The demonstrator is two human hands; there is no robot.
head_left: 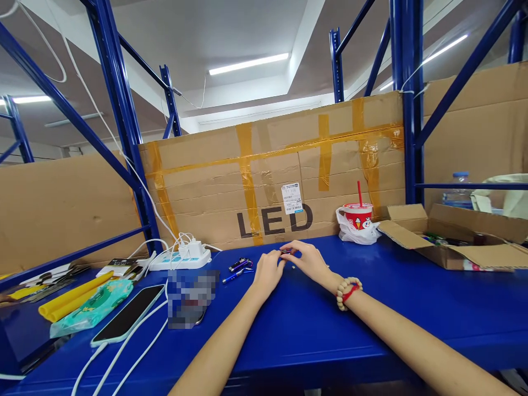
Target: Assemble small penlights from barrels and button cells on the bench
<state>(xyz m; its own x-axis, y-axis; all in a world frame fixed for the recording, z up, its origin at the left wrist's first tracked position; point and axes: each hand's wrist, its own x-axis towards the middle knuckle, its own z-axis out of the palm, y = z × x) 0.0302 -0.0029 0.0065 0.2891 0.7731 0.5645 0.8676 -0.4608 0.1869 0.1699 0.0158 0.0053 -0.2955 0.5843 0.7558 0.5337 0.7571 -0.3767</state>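
Both hands meet over the blue table, a little right of its middle. My left hand has its fingers bent together around something too small to make out. My right hand, with a beaded bracelet at the wrist, pinches at the same spot, where a small dark item shows between the fingertips. Just left of my left hand lie several small metallic pen-like items, one of them blue.
A white power strip with plugs and cables, a phone, a green packet and yellow rolls are at left. A red cup and an open cardboard box stand back right. Cardboard closes the rear.
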